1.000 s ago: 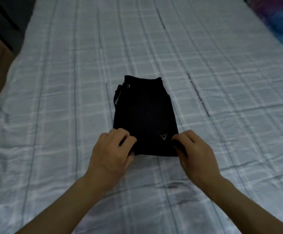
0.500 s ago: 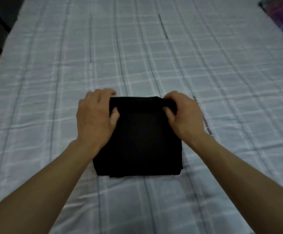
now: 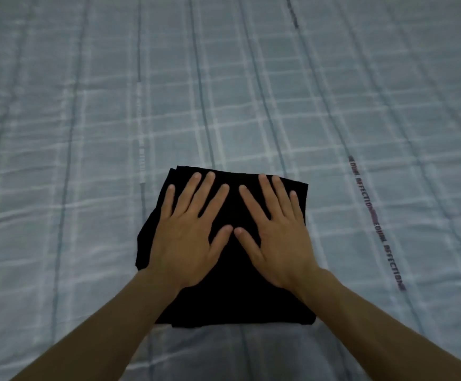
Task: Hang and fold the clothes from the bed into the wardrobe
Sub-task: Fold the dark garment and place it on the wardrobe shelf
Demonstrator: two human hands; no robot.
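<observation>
A black garment [image 3: 234, 301], folded into a compact square, lies on the bed [image 3: 86, 133] just in front of me. My left hand [image 3: 188, 232] rests flat on its left half with fingers spread and straight. Flat on the right half lies my right hand [image 3: 276, 235], fingers also spread. The two thumbs nearly touch at the garment's middle. Neither hand grips the cloth. The wardrobe is out of view.
The bed is covered by a light blue plaid sheet with a printed text stripe [image 3: 375, 218] to the right of the garment. The sheet stretches wide on all sides of the folded piece.
Both hands folded the near end of the garment over to the far end, let go of its edge and now lie flat on top, pressing it.
</observation>
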